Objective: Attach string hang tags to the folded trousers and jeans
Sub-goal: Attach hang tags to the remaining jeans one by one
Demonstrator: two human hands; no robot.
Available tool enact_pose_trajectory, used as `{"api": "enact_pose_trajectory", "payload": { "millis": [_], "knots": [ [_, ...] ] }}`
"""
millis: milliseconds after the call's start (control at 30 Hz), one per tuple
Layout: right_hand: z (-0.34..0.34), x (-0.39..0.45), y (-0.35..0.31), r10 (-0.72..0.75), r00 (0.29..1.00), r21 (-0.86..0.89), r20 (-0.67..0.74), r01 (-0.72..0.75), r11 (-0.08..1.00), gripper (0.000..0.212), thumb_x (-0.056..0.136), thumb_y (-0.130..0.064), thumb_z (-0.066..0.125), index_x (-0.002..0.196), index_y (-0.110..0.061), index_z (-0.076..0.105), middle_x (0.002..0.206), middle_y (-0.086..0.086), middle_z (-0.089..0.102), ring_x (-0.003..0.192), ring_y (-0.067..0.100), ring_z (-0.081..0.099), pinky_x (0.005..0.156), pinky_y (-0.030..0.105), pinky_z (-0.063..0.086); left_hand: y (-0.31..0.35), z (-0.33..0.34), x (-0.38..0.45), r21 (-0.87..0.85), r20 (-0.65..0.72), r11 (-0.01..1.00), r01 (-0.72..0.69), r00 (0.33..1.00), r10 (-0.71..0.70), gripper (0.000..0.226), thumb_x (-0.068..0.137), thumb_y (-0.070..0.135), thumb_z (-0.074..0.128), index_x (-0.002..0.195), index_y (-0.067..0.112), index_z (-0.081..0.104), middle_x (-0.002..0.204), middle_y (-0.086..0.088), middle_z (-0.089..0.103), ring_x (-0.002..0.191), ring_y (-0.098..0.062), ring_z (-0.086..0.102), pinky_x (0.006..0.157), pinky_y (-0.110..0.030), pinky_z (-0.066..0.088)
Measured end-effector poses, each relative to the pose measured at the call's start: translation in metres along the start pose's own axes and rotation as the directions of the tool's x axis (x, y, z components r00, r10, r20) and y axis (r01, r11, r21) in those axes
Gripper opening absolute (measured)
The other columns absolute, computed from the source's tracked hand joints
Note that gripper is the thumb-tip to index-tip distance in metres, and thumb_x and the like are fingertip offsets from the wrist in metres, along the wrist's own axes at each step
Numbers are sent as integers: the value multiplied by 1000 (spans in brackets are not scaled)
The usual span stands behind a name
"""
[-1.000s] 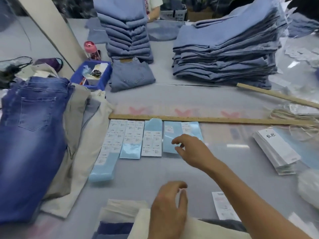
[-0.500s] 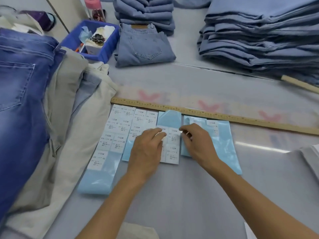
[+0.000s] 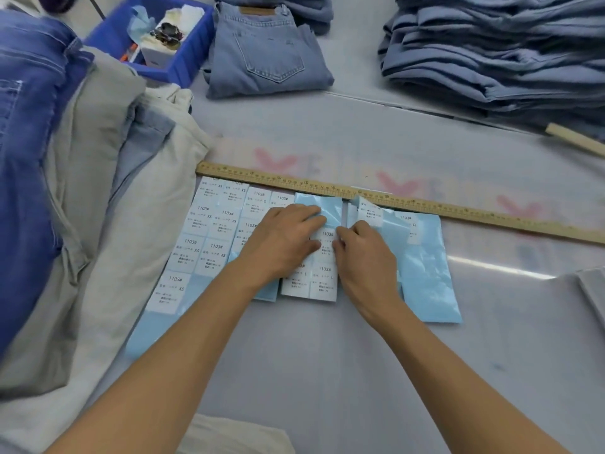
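both hands meet on the size-label sheet (image 3: 322, 257): left hand (image 3: 281, 239) presses it flat, right hand (image 3: 363, 257) pinches one label's edge; folded jeans (image 3: 265, 50) lie well beyond, nearer the left.

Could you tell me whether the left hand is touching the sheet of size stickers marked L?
Touching. The head view shows the left hand lying flat on the L sticker sheet, fingers covering its upper labels.

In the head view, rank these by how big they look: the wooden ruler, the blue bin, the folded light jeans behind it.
1. Ruler, longest by far.
2. Folded jeans.
3. Blue bin, partly cropped, so its rank is unsure.
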State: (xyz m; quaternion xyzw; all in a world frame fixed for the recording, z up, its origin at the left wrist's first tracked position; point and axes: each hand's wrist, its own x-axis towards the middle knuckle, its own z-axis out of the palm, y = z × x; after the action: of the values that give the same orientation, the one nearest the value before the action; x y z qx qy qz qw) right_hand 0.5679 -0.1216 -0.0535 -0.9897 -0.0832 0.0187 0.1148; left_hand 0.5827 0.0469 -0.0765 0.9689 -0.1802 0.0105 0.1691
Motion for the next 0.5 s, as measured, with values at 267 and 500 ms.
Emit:
{"api": "enact_pose_trajectory", "payload": {
  "millis": [267, 500],
  "knots": [
    [3, 2, 1, 75, 996, 191, -43, -66, 979, 21, 98, -24, 61, 115, -14, 65, 110, 4, 57, 104, 24, 54, 79, 43, 51, 9, -6, -4, -84, -50, 996, -14, 999, 10, 49, 93, 21, 71, 140, 15, 59, 139, -2, 60, 131, -26, 51, 106, -43, 41],
    [11, -2, -1, 91, 989, 206, -113, -67, 976, 26, 97, -22, 62, 119, -9, 67, 106, 8, 59, 104, 28, 53, 77, 42, 50, 14, -3, -10, -193, -168, 981, 20, 984, -53, 49, 83, 9, 80, 130, 6, 66, 125, -9, 68, 117, -33, 59, 96, -46, 47]
  ]
}}
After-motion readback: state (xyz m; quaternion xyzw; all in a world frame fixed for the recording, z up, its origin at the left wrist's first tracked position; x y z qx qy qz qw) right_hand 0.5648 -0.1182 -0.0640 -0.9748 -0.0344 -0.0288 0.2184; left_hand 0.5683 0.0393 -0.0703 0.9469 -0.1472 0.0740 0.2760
